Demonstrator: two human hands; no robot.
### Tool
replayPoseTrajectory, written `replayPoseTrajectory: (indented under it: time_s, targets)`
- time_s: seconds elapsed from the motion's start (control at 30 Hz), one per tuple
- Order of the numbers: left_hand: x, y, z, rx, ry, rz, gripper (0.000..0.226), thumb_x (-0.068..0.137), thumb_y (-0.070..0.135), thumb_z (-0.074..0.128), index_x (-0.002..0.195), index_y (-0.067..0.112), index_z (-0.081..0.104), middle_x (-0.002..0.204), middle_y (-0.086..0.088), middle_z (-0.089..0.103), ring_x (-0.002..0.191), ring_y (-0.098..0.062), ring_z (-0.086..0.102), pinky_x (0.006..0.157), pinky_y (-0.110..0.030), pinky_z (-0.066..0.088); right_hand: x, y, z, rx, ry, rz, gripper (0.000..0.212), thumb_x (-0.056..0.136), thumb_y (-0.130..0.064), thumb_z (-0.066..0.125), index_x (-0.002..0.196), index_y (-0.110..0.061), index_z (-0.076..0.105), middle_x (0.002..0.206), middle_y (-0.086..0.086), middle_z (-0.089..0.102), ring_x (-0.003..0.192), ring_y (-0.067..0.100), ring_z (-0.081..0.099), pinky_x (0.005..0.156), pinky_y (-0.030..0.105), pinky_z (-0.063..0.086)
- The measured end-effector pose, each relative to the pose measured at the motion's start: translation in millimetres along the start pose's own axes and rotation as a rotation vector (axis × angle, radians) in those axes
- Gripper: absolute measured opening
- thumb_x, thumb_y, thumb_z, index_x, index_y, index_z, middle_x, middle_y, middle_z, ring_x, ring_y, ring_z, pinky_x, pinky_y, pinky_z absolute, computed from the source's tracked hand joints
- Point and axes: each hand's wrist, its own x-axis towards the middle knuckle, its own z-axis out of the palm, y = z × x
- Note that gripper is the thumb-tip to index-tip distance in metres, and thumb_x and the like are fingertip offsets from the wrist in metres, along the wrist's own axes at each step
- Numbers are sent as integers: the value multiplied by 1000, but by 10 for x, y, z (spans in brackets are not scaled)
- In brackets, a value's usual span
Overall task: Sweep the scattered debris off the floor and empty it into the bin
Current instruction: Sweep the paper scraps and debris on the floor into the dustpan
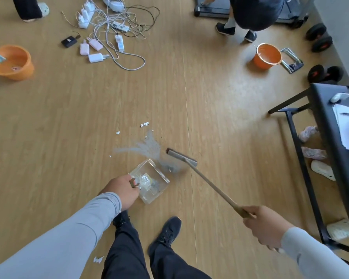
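Clear plastic is what my left hand (123, 191) has hold of: a see-through dustpan (149, 181) resting on the wooden floor (69, 117) just ahead of my feet, with a few pale scraps already lying inside it. That arm reaches down and forward in a grey sleeve (73, 234), wrist bent, and my fingers (133, 183) are curled round the near edge of the pan. My right hand (265, 225) sits higher and out to the side, fingers wrapped tight round the wooden handle of the broom (210, 186), which slants down and away to the left. Its head is on the floor just beyond the open mouth of the dustpan, and the pale bristles (147, 147) are a blur fanned out to the left. Small white and silvery bits of debris (144, 124) lie scattered on the floor a little past the bristles, near but apart from the pan, and one white scrap (98, 259) lies by my left leg. An orange bucket (267, 56) stands well away at the upper right and another orange bucket (12, 62) at the far left. Between them is a tangle of cables and chargers (109, 31), and a black bench (330, 125) edges in from the right.
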Motion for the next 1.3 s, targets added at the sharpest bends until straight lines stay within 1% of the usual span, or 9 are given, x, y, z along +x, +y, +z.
replayPoseTrajectory:
  time_s: [0.13, 0.33, 0.47, 0.6, 0.7, 0.83, 1.07, 1.17, 1.3]
  targets:
    - [51, 101, 104, 22, 13, 1, 12, 91, 31, 54, 94, 24, 63, 85, 2, 65, 74, -18, 63, 66, -29, 49, 165, -246, 170, 67, 61, 35, 20, 103, -17, 42, 110, -27, 58, 64, 2, 46, 40, 14, 36, 38, 18, 28]
    - [142, 135, 153, 34, 43, -9, 15, 89, 36, 54, 85, 24, 61, 84, 0, 66, 74, -20, 63, 66, -30, 50, 434, -588, 858, -186, 24, -99, 6, 95, -12, 47, 100, -15, 47, 95, 10, 56, 81, 27, 54, 71, 35, 51]
    - [171, 174, 136, 21, 49, 1, 16, 90, 36, 55, 84, 23, 62, 83, 1, 66, 74, -21, 62, 67, -31, 49, 310, -529, 967, -226, -145, -37, 12, 93, -15, 42, 100, -19, 52, 79, 2, 49, 65, 22, 44, 52, 27, 40]
    - [166, 179, 106, 27, 51, 4, 17, 89, 38, 56, 83, 23, 62, 82, 2, 66, 73, -20, 63, 68, -30, 50, 96, -410, 484, -177, -113, -143, 26, 91, -13, 50, 114, -9, 64, 77, 7, 57, 54, 17, 51, 50, 30, 47]
    - [138, 151, 101, 12, 50, 6, 18, 90, 36, 55, 79, 22, 60, 79, 0, 66, 70, -21, 62, 61, -28, 45, -100, -255, 29, -11, -172, -31, 29, 97, -17, 52, 118, -32, 64, 68, 6, 56, 46, 14, 42, 44, 26, 32]
    - [112, 154, 92, 6, 57, 7, 19, 91, 33, 53, 78, 20, 59, 77, -1, 64, 66, -22, 59, 58, -28, 42, -245, -205, -229, 23, -130, -24, 27, 97, -20, 56, 116, -38, 63, 67, 6, 58, 53, 18, 42, 50, 31, 32]
    - [144, 121, 111, 18, 55, -2, 20, 90, 39, 55, 85, 22, 64, 81, 2, 67, 73, -20, 64, 64, -29, 51, 178, -538, 349, -133, -77, 15, 11, 96, -23, 41, 90, -25, 49, 72, 0, 47, 55, 18, 41, 57, 30, 39]
    - [162, 130, 107, 27, 61, -1, 18, 90, 38, 56, 85, 22, 63, 82, 1, 67, 72, -20, 63, 62, -29, 49, 171, -630, 636, -246, -30, -80, 8, 95, -15, 47, 98, -21, 50, 88, 4, 57, 71, 20, 53, 65, 31, 50]
    - [164, 140, 104, 42, 73, 12, 19, 91, 37, 54, 83, 22, 63, 80, 0, 67, 71, -21, 64, 66, -31, 53, -46, -573, 690, -236, -120, -63, 18, 99, -16, 43, 99, -24, 59, 76, -1, 48, 55, 15, 39, 47, 23, 38]
